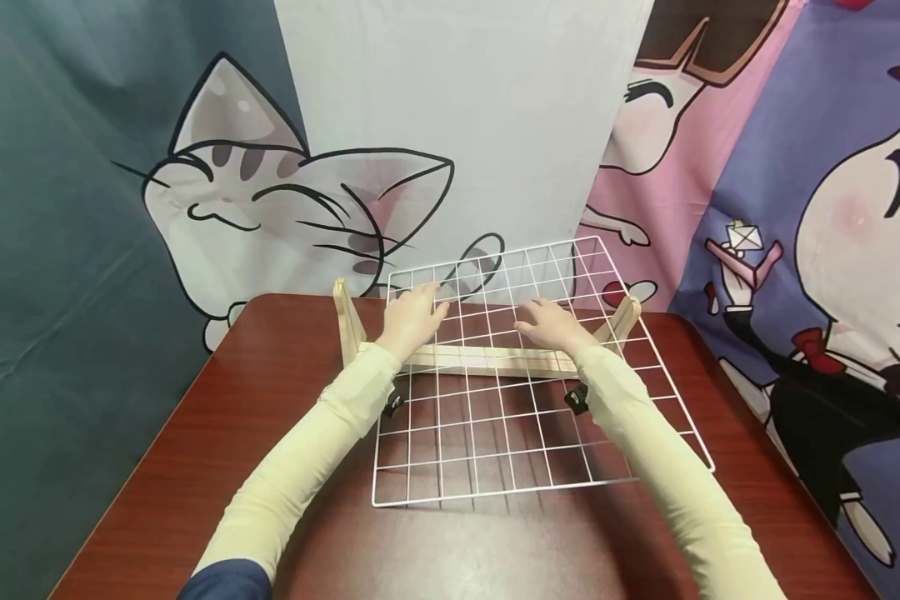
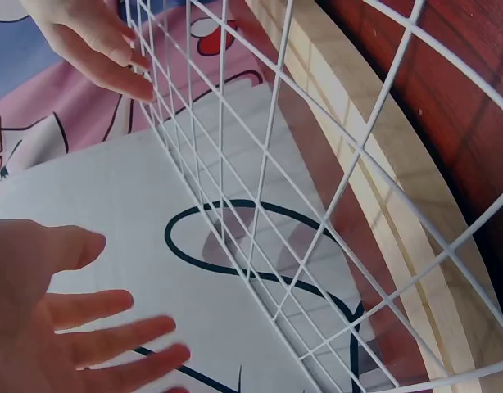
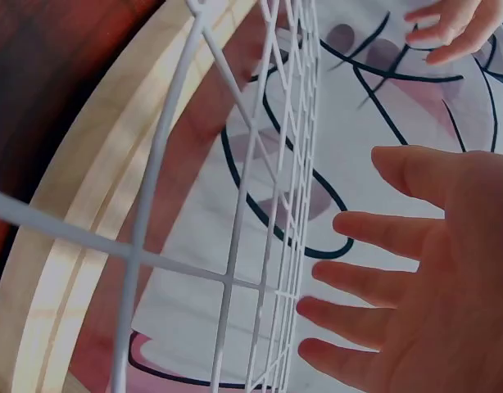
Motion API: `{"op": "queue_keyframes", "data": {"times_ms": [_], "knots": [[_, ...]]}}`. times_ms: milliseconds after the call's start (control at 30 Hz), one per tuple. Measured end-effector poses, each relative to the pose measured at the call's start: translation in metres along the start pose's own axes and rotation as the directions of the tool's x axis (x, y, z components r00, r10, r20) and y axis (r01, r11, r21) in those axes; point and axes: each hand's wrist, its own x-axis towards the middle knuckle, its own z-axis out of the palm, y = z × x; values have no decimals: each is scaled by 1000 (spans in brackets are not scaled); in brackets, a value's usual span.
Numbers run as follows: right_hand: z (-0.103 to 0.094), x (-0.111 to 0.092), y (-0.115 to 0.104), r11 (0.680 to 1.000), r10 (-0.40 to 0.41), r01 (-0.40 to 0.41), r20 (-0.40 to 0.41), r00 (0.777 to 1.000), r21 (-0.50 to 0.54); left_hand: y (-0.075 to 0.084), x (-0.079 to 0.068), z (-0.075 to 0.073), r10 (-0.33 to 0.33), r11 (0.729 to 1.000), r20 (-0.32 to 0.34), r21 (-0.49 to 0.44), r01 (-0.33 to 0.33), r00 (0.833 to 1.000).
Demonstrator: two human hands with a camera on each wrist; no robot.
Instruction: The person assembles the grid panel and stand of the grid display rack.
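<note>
A white wire grid panel (image 1: 552, 487) slopes in front of me, its lower edge nearer and its upper edge toward the back cloth. Behind its wires shows a pale wooden stand (image 1: 487, 362), a long bar with an upright at each end. My left hand (image 1: 411, 321) is over the panel's upper left part, fingers spread and relaxed. Farther right, my right hand (image 1: 555, 325) hovers over the upper middle with loosely extended fingers. In the right wrist view, the right fingertips (image 3: 313, 307) come close to the wires, and the palm is bare. Neither hand grips anything.
The reddish-brown table (image 1: 217, 433) carries the stand and ends at the back against a hanging cloth (image 1: 465, 108) with cartoon figures. A small black object (image 1: 393, 402) shows below the left wrist and another black object (image 1: 577, 398) below the right.
</note>
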Motion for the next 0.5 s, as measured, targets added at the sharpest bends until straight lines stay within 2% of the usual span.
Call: {"op": "queue_keyframes", "data": {"times_ms": [300,500], "knots": [[-15,-17,3,990,63,-49,-107,992,132,-1,-16,-7,28,997,-159,-66,-39,987],[-24,-34,7,988,83,-60,-164,983,141,-5,-25,-11,28,994,-167,-101,-45,986]]}}
